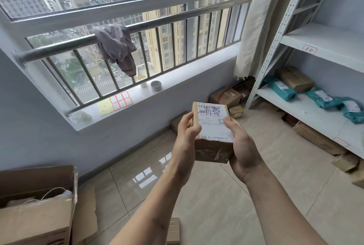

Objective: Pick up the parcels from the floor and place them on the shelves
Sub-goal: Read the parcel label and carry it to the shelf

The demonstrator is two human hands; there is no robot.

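A small brown cardboard parcel point(211, 130) with a white shipping label and handwritten marks is held up at chest height, in the middle of the view. My left hand point(185, 138) grips its left side and my right hand point(240, 146) grips its right side and bottom corner. The white metal shelves point(315, 106) stand to the right. On the lower shelf lie teal bagged parcels point(323, 99) and a brown box point(295, 79). More brown parcels point(225, 97) lie on the floor by the wall below the window.
A large open carton point(37, 205) stands at the lower left. Boxes point(319, 138) sit under the lowest shelf and at the right edge of the floor. A window sill point(177, 91) with railing holds a tape roll, a cup and stickers. A curtain point(256, 28) hangs beside the shelves.
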